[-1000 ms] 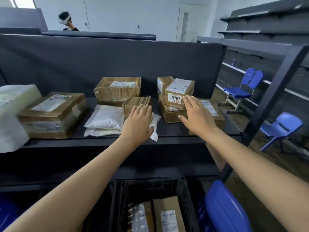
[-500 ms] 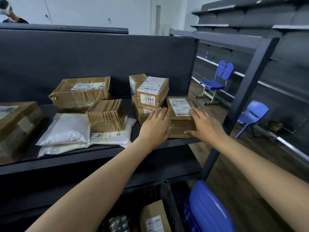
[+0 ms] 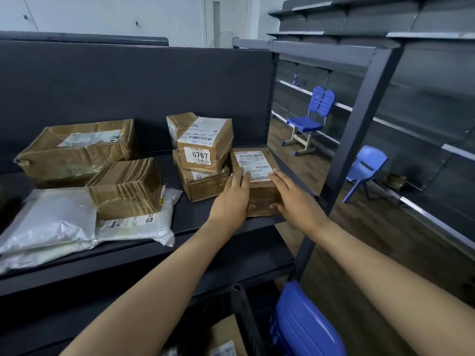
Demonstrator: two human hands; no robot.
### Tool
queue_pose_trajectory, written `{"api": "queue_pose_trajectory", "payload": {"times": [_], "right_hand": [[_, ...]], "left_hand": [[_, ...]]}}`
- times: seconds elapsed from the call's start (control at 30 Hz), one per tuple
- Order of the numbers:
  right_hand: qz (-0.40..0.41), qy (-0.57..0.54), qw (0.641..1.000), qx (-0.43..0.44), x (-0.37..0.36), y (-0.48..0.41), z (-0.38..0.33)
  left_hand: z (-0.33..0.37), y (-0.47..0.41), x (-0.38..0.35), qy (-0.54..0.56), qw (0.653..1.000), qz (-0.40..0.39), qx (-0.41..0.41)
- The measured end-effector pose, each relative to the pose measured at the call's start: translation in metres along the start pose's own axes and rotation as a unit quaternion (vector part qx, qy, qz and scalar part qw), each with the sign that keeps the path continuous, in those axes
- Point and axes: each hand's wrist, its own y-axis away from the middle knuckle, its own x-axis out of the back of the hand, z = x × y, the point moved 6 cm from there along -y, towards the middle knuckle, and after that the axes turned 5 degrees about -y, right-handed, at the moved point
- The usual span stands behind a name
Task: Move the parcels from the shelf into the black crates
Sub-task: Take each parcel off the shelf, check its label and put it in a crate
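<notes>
Cardboard fills the dark shelf [image 3: 200, 219], and both hands are on one piece of it: a small brown parcel [image 3: 261, 196] with a white label, lying at the shelf's 3 o'clock end, close to the front edge. The left hand [image 3: 231, 199] takes the parcel's 9 o'clock side, fingers laid over the top edge onto the label and thumb against the near face. The right hand [image 3: 294, 201] mirrors it on the 3 o'clock side, so the box is clasped between the two. Whether its base rests on the shelf or is lifted clear, I cannot tell.

Just beside it at 9 o'clock stands a stack: the 6767 box [image 3: 205, 145] on a lower box [image 3: 203, 187], with another box [image 3: 180, 122] behind. Further toward 9 o'clock, a ribbed cardboard parcel [image 3: 126, 186] sits on white poly bags [image 3: 51, 219], with a large taped box [image 3: 77, 147] behind them.

At the view's 6 o'clock, the corner of a black crate [image 3: 244, 312] shows below the shelf, with a labelled parcel [image 3: 226, 339] inside. A blue chair [image 3: 308, 119] stands on the wooden floor at 2 o'clock.
</notes>
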Motion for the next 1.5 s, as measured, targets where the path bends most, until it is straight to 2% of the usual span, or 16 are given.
{"api": "queue_pose_trajectory", "payload": {"times": [0.17,0.4,0.77,0.97,1.1,1.2,1.3,1.37,1.43,1.5], "right_hand": [[0.021,-0.007,1.000,0.002,0.003,0.008,-0.002],[0.056,-0.019,0.998,0.003,0.018,0.034,-0.006],[0.021,0.022,0.999,-0.039,0.037,0.032,-0.009],[0.030,0.056,0.998,-0.030,0.050,0.039,-0.012],[0.053,0.067,0.996,-0.020,0.063,0.049,-0.016],[0.087,0.056,0.995,0.007,0.078,0.058,-0.026],[0.149,0.028,0.987,0.046,0.098,0.065,-0.043],[0.198,0.015,0.977,0.075,0.110,0.071,-0.056],[0.241,0.012,0.965,0.104,0.118,0.076,-0.071],[0.275,0.017,0.952,0.132,0.122,0.082,-0.087]], "left_hand": [[0.005,0.006,-0.002,0.018,0.999,0.027,-0.006],[0.016,0.028,0.004,0.111,0.992,0.059,-0.017],[0.024,0.020,0.013,0.126,0.991,0.041,0.012],[0.033,0.021,0.017,0.139,0.989,0.049,0.001],[0.041,0.029,0.027,0.139,0.987,0.078,-0.025],[0.046,0.040,0.046,0.157,0.978,0.130,-0.043],[0.046,0.057,0.079,0.219,0.954,0.198,-0.055],[0.038,0.072,0.101,0.306,0.923,0.229,-0.041],[0.020,0.086,0.116,0.449,0.859,0.245,0.015],[0.001,0.095,0.116,0.569,0.789,0.208,0.104]]}}
